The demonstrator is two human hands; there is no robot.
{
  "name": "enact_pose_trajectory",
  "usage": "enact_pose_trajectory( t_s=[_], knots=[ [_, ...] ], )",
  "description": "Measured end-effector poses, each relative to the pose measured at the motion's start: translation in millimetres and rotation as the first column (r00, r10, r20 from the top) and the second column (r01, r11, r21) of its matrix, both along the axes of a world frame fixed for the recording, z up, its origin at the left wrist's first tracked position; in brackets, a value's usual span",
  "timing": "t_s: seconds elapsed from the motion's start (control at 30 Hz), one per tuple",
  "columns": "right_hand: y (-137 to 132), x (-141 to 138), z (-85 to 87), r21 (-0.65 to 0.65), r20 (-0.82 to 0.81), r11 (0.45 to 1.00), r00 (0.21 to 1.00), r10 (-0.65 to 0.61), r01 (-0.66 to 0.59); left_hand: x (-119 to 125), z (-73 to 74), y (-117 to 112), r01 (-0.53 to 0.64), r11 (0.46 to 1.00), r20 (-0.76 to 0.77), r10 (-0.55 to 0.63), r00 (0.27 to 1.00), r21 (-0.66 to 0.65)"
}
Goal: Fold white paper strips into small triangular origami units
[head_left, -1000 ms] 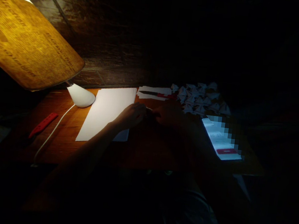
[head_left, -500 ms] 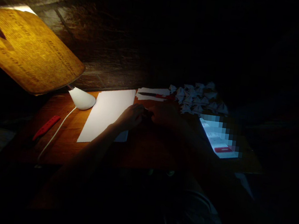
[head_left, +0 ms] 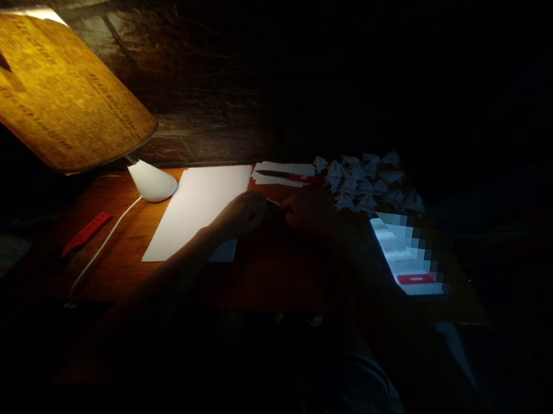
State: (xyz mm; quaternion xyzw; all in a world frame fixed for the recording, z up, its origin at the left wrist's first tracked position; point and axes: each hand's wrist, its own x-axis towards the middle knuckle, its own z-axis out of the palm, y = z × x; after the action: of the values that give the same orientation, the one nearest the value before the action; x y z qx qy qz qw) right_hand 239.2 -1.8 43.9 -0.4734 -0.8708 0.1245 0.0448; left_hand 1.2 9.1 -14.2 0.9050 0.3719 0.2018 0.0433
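My left hand [head_left: 244,211] is closed, its fingertips near the right edge of a stack of white paper sheets [head_left: 200,208]. Just right of it, my right hand [head_left: 309,212] is closed too, mostly in shadow. A small pale piece of paper [head_left: 273,202] shows faintly between the fingers of both hands; its shape is too dark to make out. Beyond the hands, a knife [head_left: 280,175] with a dark blade and red handle lies on smaller paper pieces [head_left: 286,166]. Several folded paper shapes [head_left: 360,180] are heaped to the right of it.
A lit lamp with a yellowish shade [head_left: 63,97] and white base [head_left: 152,182] stands at the left of the wooden table [head_left: 123,242]. Its white cable [head_left: 105,243] runs forward beside a red-handled tool [head_left: 86,234]. A phone [head_left: 401,256] glows at the right. Behind is a brick wall [head_left: 192,76].
My hands have drawn slightly apart, the right one shifting a little to the right. A pale sliver between them shows more. The things on the table stay in place.
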Motion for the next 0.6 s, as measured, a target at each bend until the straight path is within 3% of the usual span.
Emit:
enact_pose_trajectory(
  t_s=[0.37, 0.6],
  knots=[
    [0, -6, -6.8, 0.021, -0.045, 0.999, 0.998, -0.042, 0.043, 1, 1.7, 1, -0.019, 1.0, -0.075, 0.018, 0.997, -0.016],
    [7, -7, -17.8, 0.059, -0.123, 0.994, 0.988, -0.088, 0.096, -3, 1.3, -2, 0.009, 0.999, -0.004, -0.009, 1.0, -0.05]
  ],
)
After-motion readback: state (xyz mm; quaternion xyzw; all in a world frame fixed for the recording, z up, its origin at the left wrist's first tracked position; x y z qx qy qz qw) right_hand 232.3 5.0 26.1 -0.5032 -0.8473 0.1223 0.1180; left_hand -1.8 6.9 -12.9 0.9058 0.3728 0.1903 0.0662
